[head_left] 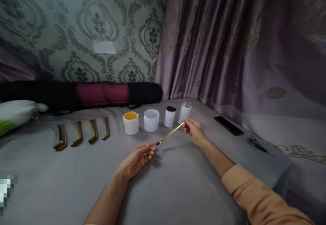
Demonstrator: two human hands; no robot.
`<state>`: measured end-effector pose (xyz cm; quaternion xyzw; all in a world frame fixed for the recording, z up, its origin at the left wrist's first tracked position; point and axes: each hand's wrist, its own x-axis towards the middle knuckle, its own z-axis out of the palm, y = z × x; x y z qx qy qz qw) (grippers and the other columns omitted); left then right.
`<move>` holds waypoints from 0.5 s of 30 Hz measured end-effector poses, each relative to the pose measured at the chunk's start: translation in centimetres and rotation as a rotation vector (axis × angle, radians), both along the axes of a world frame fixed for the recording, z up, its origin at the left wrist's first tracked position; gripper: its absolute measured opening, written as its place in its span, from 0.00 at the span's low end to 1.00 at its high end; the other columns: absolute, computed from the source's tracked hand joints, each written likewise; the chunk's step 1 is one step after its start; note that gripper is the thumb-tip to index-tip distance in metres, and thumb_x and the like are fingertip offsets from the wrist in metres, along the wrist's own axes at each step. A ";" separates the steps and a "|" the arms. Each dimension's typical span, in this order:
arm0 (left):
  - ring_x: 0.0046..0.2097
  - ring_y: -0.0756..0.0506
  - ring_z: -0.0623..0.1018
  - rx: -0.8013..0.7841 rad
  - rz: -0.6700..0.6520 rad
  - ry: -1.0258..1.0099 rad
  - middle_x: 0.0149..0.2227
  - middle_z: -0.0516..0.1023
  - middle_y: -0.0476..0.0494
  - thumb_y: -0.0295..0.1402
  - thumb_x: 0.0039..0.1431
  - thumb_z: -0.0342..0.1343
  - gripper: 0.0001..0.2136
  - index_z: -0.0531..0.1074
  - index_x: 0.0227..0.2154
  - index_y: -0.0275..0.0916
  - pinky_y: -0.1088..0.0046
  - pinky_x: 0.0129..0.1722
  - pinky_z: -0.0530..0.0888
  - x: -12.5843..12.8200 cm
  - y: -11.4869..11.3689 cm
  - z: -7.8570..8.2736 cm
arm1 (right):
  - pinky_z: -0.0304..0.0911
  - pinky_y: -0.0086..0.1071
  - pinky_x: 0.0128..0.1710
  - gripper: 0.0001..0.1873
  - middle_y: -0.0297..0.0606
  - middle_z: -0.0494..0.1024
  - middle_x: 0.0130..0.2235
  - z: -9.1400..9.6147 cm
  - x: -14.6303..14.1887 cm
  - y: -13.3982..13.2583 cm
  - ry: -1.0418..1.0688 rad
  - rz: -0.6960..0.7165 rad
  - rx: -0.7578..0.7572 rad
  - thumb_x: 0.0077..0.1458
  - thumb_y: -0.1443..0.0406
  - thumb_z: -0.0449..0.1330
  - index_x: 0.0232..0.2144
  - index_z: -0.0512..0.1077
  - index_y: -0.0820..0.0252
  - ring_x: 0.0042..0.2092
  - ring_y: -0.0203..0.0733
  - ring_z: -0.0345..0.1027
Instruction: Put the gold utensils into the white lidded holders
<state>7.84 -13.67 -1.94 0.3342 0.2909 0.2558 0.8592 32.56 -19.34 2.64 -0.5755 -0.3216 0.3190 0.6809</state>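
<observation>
Between the thumb and fingers of my right hand (193, 131) is one end of a thin gold stick (171, 133). It slants down to the left and ends in a short dark brown tip. My left hand (140, 157) is palm up with its fingers loosely apart, close to that tip; no grip on it shows. Beyond the hands stand a white tub with orange-yellow contents (130, 123), an open white tub (151, 120), a white can with a black top (170, 117) and a white jar holding thin sticks (185, 111).
Several brown-gold bundles with bent ends (93, 132) lie in a row at left on the grey sheet (102, 184). A black phone (228, 125) and dark scissors (258, 145) lie at right. A black and maroon roll (102, 94) runs along the wall; a curtain (216, 48) hangs at right.
</observation>
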 end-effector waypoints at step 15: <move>0.29 0.53 0.73 -0.071 0.065 -0.044 0.32 0.73 0.40 0.23 0.52 0.52 0.09 0.70 0.37 0.28 0.81 0.28 0.72 -0.3 0.5 -0.2 | 0.56 0.22 0.18 0.08 0.31 0.67 0.22 4.8 5.4 -1.2 -0.122 -0.128 0.096 0.44 0.62 0.58 0.26 0.70 0.61 0.20 0.27 0.58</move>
